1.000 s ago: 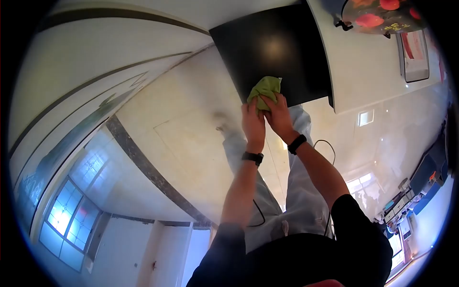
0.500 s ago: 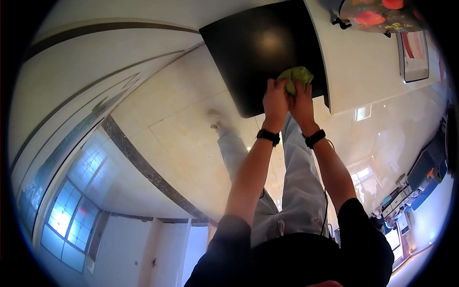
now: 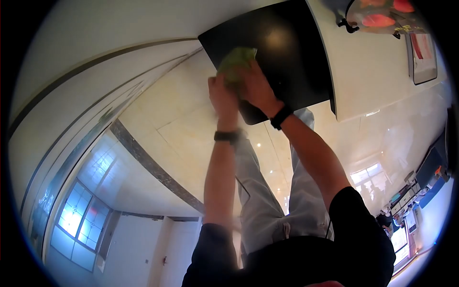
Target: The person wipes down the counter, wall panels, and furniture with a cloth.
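A green cloth (image 3: 236, 63), blurred by motion, lies against the left part of a glossy black surface (image 3: 291, 57). My left hand (image 3: 224, 98) is at the cloth's lower left, over the black surface's left edge, with its fingers on the cloth. To its right, my right hand (image 3: 258, 88) presses on the same cloth with its fingers pointing up and left. Both wrists carry black bands. The undersides of both hands are hidden.
Beyond the black surface's right edge are a floral-patterned object (image 3: 380, 16) on dark feet and a framed panel (image 3: 422, 57). My legs in grey trousers (image 3: 260, 186) stand on the tiled floor (image 3: 179, 124). A white wall (image 3: 86, 57) runs along the left.
Both hands and the green cloth have moved left across the black surface, from its lower right half a second ago to its left edge.
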{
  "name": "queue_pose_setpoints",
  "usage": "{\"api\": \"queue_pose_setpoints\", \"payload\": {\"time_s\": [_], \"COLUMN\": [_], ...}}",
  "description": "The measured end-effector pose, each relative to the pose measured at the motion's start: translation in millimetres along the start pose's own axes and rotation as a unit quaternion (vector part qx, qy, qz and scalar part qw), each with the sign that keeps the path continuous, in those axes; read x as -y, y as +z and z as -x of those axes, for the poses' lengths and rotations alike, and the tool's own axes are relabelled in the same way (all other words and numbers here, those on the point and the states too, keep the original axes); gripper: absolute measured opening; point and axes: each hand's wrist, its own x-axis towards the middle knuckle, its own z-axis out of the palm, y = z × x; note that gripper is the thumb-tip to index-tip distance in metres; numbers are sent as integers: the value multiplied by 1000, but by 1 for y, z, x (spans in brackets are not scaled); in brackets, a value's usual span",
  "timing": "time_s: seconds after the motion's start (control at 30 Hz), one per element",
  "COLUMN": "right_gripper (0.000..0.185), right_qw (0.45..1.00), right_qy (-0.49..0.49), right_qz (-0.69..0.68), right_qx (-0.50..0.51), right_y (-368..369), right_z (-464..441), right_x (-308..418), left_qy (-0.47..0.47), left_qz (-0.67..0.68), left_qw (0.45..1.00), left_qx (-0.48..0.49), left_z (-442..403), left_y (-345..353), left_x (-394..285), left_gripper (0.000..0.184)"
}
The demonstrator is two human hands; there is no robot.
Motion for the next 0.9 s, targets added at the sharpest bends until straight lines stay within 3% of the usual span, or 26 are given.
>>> {"api": "queue_pose_setpoints", "payload": {"time_s": [0.1,0.23,0.4,0.5,0.63,0.73,0.8,0.9], "right_gripper": [38,45,51,55,54,46,43,43], "right_qw": [992,991,970,971,982,986,995,998], "right_qy": [-78,20,90,140,125,151,50,62], "right_qz": [60,106,175,156,125,62,76,20], "right_qx": [-73,-73,-144,-116,-72,-15,-31,-13], "right_y": [-10,-66,-89,-84,-62,-45,-40,-13], "right_z": [-39,-41,5,52,92,83,56,25], "right_x": [-18,-24,-52,-61,-47,-19,3,16], "left_qy": [62,119,78,65,50,41,42,30], "left_qz": [45,40,75,50,58,14,-50,-98], "left_qw": [997,992,990,984,976,980,981,984], "left_qx": [-29,-23,86,157,205,197,183,149], "left_z": [-40,-57,-13,21,58,55,31,-5], "left_y": [19,58,81,74,50,32,11,-13], "left_x": [-15,-57,-102,-94,-61,-27,-18,-6], "left_gripper": [39,32,37,38,37,38,38,37]}}
